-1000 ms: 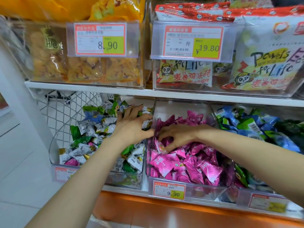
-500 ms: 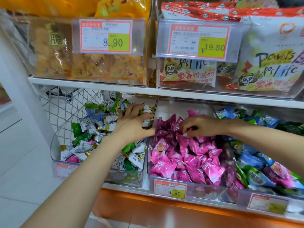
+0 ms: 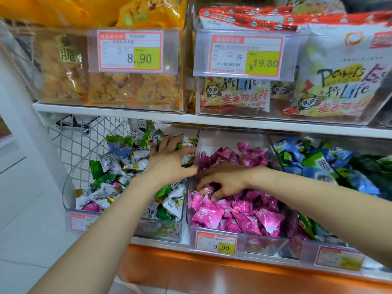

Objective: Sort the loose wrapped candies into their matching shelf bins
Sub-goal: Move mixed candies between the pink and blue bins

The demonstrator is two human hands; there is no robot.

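Sorting goes on: left hand (image 3: 169, 164) lies spread on the mixed bin (image 3: 67, 196), while right hand (image 3: 224, 181) digs in the pink bin (image 3: 265, 242), and I cannot tell if it pinches anything. Next, probably, lift out the stray pink candy (image 3: 92, 207).

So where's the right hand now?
Head view, centre: the right hand is down in the middle bin, fingertips on the pink candies, beside the left hand.

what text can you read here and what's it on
"8.90": upper left orange-bordered price tag
"¥19.80": upper right orange-bordered price tag
"Powers", "for Life": white plastic snack bag
"9.90": orange-bordered price tag on clear plastic pink-candy bin
Unreadable: lower left price tag, lower right price tag, candy wrappers, fine print
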